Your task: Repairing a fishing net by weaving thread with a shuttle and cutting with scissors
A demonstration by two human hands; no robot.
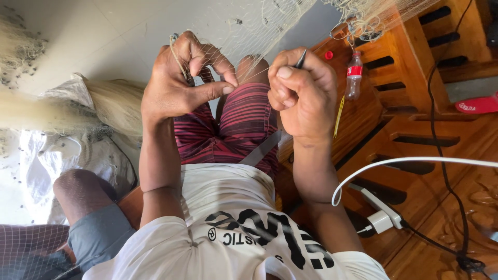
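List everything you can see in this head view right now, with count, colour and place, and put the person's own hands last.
fishing net: one, pale translucent mesh, stretched across the top, gripped by the left hand
heaped netting: one pile, pale cream, on the floor at the left
dark tool: one, black, slim, sticking up from the right hand
plastic bottle: one, clear with red cap and label, on the wooden furniture
wooden furniture: brown, slatted, right side
white cable: one, looping at right
white charger: one, lower right
black cable: one, running down the right
another person's knee: one, grey shorts, lower left
left hand: pinching the net
right hand: closed around the dark tool
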